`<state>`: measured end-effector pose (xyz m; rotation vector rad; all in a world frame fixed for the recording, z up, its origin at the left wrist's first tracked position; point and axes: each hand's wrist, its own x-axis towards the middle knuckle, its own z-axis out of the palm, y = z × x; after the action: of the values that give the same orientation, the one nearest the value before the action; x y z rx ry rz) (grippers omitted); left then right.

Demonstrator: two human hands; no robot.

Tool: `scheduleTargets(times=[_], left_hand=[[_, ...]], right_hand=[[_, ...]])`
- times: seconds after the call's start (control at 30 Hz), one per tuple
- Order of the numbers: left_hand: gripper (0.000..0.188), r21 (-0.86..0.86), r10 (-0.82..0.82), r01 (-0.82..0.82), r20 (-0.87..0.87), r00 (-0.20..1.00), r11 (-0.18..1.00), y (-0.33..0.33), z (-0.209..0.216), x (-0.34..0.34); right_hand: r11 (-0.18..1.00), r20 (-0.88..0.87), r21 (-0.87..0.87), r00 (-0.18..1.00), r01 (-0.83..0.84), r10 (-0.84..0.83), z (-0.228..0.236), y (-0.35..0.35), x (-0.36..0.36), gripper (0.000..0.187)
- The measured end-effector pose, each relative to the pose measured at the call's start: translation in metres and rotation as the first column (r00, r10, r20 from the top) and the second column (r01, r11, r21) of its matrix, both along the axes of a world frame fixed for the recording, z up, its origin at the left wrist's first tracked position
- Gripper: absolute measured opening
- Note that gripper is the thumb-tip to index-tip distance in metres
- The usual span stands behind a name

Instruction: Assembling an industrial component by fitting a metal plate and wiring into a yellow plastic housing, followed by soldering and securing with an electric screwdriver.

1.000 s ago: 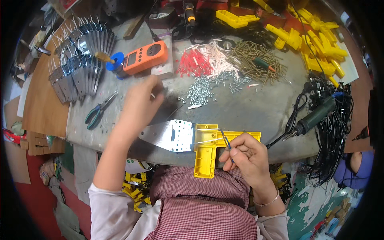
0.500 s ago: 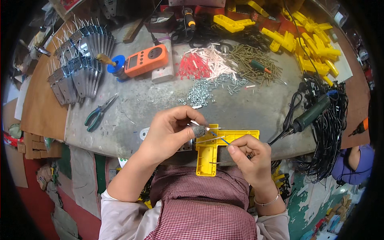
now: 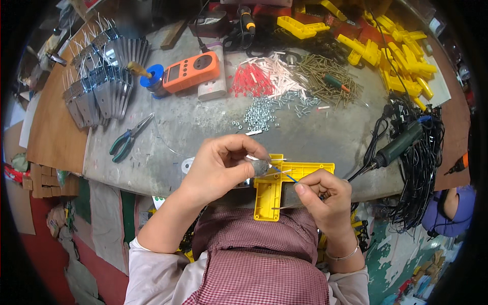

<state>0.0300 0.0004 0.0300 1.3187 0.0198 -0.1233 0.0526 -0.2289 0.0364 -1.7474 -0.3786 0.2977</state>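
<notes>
My left hand (image 3: 222, 163) is closed, its thumb and index finger pinching a thin white piece (image 3: 251, 158). A grey covering (image 3: 261, 168) wraps the tip of that thumb. From these fingertips a thin blue wire (image 3: 288, 176) runs down to my right hand (image 3: 325, 195), which is closed in a pinch on it. Under and between both hands lies a yellow T-shaped plastic casing half (image 3: 268, 202), hollow side up, overhanging the table's near edge. Thin pale leads cross above the casing. My fingers hide the exact join of wire and white piece.
Pliers (image 3: 130, 138), an orange multimeter (image 3: 191, 72) and a blue solder spool (image 3: 154, 80) are at left. Nuts (image 3: 256, 116), red-and-white sleeves (image 3: 252, 80) and long screws (image 3: 325, 76) lie beyond my hands. A green power screwdriver (image 3: 399, 146) and black cables (image 3: 417, 175) are at right.
The whole view has shifted slightly, so the table and its things sit a little farther right. Both hands keep their pinches, with the blue wire stretched between them.
</notes>
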Motion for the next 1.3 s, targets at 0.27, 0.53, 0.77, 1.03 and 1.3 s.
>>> scheduleTargets(times=[0.27, 0.53, 0.77, 1.03, 1.3], left_hand=[[0.029, 0.117, -0.024, 0.025, -0.006, 1.0, 0.993, -0.002, 0.008, 0.002], [0.019, 0.237, -0.011, -0.001, 0.048, 0.999, 0.972, -0.005, 0.009, 0.002], [0.017, 0.162, -0.01, 0.007, 0.018, 1.0, 0.987, -0.004, 0.005, 0.001], [0.017, 0.222, -0.002, -0.005, 0.031, 1.0, 0.975, -0.009, 0.008, 0.002], [0.022, 0.194, -0.012, 0.005, 0.037, 0.999, 0.981, -0.011, 0.006, 0.001]], right_hand=[[1.0, 0.039, -0.006, 0.999, 0.005, -0.005, 0.0, -0.001, 0.005, 0.006], [0.999, 0.087, -0.043, 0.996, 0.005, -0.001, 0.0, -0.003, 0.005, 0.006], [0.999, 0.104, -0.041, 0.994, -0.018, 0.022, 0.002, -0.005, 0.005, 0.007], [0.998, 0.118, -0.062, 0.993, -0.019, 0.026, 0.006, -0.005, 0.004, 0.006], [0.998, 0.109, -0.056, 0.994, -0.023, 0.029, 0.006, -0.011, 0.003, 0.006]])
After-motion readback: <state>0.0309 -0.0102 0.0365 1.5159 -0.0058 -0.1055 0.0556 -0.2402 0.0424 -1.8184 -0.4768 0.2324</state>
